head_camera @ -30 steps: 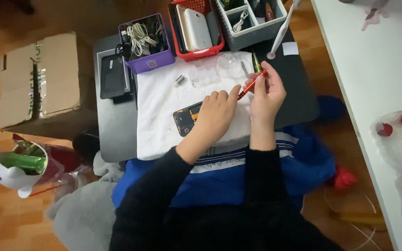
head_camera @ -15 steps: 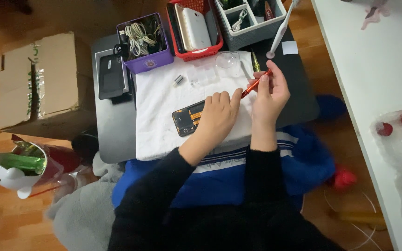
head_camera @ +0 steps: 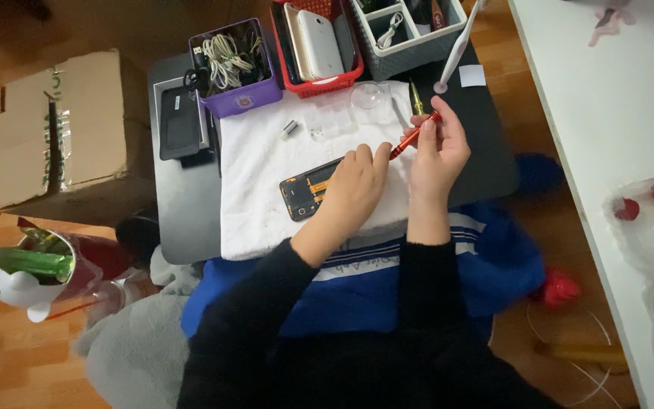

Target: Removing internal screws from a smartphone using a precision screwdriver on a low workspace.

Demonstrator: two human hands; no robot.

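An opened phone (head_camera: 306,191) with its orange and black insides showing lies on a white towel (head_camera: 255,163) spread over a dark lap table (head_camera: 179,204). My left hand (head_camera: 353,189) rests on the phone's right end, fingers reaching toward the tip of a red screwdriver (head_camera: 414,135). My right hand (head_camera: 439,151) holds that screwdriver by its handle, tip pointing down-left at my left fingertips. A second, green-yellow tool (head_camera: 416,98) lies on the table just above the hands.
A purple box of cables (head_camera: 235,64), a red basket with phones (head_camera: 316,45) and a grey organiser (head_camera: 403,30) line the far edge. A black device (head_camera: 179,125) sits at left. A cardboard box (head_camera: 62,136) stands on the floor; a white table (head_camera: 607,151) is at right.
The left hand has slid slightly right along the phone, uncovering more of it, and its fingers now meet the screwdriver tip. The right hand stayed nearly still.
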